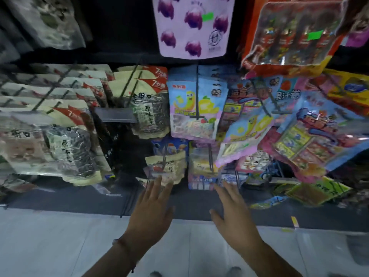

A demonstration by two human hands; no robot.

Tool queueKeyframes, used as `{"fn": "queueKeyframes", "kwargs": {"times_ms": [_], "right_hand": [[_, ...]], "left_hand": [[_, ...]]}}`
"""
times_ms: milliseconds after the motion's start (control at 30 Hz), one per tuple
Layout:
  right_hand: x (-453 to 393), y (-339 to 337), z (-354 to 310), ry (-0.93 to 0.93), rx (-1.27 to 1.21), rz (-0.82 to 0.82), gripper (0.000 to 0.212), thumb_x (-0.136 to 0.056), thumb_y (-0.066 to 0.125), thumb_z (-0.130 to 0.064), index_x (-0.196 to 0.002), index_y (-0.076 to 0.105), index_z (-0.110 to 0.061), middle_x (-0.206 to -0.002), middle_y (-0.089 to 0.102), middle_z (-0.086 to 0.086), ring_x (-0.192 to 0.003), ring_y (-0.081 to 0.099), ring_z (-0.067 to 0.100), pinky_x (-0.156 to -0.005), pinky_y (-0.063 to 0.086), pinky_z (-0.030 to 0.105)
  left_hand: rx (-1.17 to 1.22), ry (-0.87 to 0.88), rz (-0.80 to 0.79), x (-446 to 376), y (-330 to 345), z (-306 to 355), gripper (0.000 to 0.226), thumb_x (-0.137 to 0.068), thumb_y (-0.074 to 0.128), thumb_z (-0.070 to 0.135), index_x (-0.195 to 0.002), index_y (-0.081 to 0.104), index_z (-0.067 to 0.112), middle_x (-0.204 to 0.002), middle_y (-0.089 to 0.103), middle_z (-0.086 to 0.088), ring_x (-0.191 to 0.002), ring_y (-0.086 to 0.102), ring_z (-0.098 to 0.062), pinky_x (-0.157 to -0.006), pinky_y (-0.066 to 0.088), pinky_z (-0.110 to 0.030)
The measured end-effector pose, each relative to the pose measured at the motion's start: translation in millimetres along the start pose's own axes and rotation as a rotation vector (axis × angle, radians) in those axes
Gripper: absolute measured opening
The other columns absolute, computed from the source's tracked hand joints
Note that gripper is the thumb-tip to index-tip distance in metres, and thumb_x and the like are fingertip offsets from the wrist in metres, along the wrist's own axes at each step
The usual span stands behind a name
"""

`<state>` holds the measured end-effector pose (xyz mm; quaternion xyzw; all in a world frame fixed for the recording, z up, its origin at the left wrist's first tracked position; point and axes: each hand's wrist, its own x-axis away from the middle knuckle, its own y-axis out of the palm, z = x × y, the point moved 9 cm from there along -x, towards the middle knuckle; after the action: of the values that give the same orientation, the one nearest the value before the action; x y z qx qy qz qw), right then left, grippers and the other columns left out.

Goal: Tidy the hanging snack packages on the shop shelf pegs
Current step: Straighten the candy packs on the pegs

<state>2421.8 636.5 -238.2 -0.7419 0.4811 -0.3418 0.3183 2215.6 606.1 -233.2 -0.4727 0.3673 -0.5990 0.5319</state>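
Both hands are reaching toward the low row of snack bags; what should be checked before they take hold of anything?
1. Left hand free: ok, fingers straight, holding nothing.
2. Right hand free: ok, open, empty.
3. Target within reach: ok, left fingertips at the beige packet; right fingertips near the blue-bottomed packet.
4. Those packets properly on their pegs: cannot tell, blurred.
5. Neighbours hanging straight: not ok, the banana-print packet tilts sideways.
6. Way in clear: ok, nothing between hands and packets.

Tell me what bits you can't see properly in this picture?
- Head view: pink bag top, cut by the frame edge.
- Red pack print, blurred.
- Left hand fingertips on the beige bag: touching or not, unclear.
- Right hand fingertips hide the blue bag corner.
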Motion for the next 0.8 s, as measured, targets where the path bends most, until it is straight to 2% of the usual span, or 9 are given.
{"fn": "queueKeyframes", "kwargs": {"times_ms": [133, 267, 300, 400, 467, 633, 800], "right_hand": [[-6, 25, -42, 0.072, -0.025, 0.056, 0.067, -0.096, 0.055, -0.038, -0.152, 0.019, -0.038, -0.161, 0.001, -0.016, -0.149, -0.005, 0.011, -0.12, 0.015, 0.038], [-5, 38, -62, 0.109, 0.001, 0.094, 0.067, -0.095, 0.056, -0.035, -0.152, 0.021, -0.035, -0.161, 0.006, -0.014, -0.149, 0.0, 0.011, -0.12, 0.014, 0.033], [-2, 38, -64, 0.11, -0.009, 0.115, 0.067, -0.094, 0.057, -0.034, -0.152, 0.023, -0.035, -0.161, 0.009, -0.012, -0.149, 0.002, 0.011, -0.119, 0.015, 0.033], [11, 39, -59, 0.168, -0.039, 0.142, 0.067, -0.095, 0.056, -0.032, -0.152, 0.021, -0.035, -0.161, 0.009, -0.012, -0.148, 0.001, 0.01, -0.119, 0.015, 0.033], [22, 41, -47, 0.221, -0.052, 0.142, 0.068, -0.095, 0.056, -0.032, -0.153, 0.019, -0.035, -0.161, 0.007, -0.012, -0.149, 0.0, 0.011, -0.119, 0.015, 0.033], [44, 38, -12, 0.264, -0.057, 0.152, 0.065, -0.094, 0.059, -0.031, -0.15, 0.027, -0.029, -0.16, 0.016, -0.006, -0.148, 0.011, 0.016, -0.118, 0.024, 0.036], [53, 31, 11, 0.25, -0.054, 0.151, 0.065, -0.093, 0.06, -0.028, -0.15, 0.029, -0.023, -0.16, 0.02, 0.001, -0.148, 0.014, 0.02, -0.118, 0.019, 0.034]], "left_hand": [[0.001, 0.112, 0.017, -8, -8, -33, 0.068, -0.089, 0.048, 0.044, -0.151, 0.031, 0.022, -0.158, 0.026, -0.012, -0.143, 0.028, -0.038, -0.112, 0.028, -0.049], [0.032, 0.221, -0.055, -8, -7, -33, 0.069, -0.1, 0.042, 0.042, -0.155, 0.005, 0.026, -0.162, -0.007, -0.007, -0.15, -0.004, -0.031, -0.119, 0.002, -0.042], [0.031, 0.246, -0.056, -7, -9, -31, 0.069, -0.1, 0.042, 0.041, -0.155, 0.003, 0.026, -0.162, -0.009, -0.006, -0.149, -0.006, -0.031, -0.119, -0.001, -0.041], [0.056, 0.306, -0.014, -13, -18, -30, 0.069, -0.098, 0.047, 0.04, -0.155, 0.011, 0.025, -0.163, 0.003, -0.008, -0.149, 0.004, -0.033, -0.119, 0.004, -0.042], [0.017, 0.324, -0.02, -22, -15, -30, 0.068, -0.098, 0.046, 0.041, -0.155, 0.013, 0.026, -0.163, 0.003, -0.006, -0.15, 0.003, -0.031, -0.119, 0.006, -0.041], [-0.048, 0.312, -0.022, -30, -9, -18, 0.066, -0.096, 0.048, 0.042, -0.154, 0.019, 0.026, -0.162, 0.008, -0.007, -0.149, 0.009, -0.032, -0.118, 0.015, -0.043], [-0.102, 0.282, -0.052, -18, -6, -2, 0.067, -0.097, 0.044, 0.043, -0.154, 0.012, 0.029, -0.163, 0.003, -0.004, -0.15, 0.0, -0.027, -0.12, 0.011, -0.04]]}}
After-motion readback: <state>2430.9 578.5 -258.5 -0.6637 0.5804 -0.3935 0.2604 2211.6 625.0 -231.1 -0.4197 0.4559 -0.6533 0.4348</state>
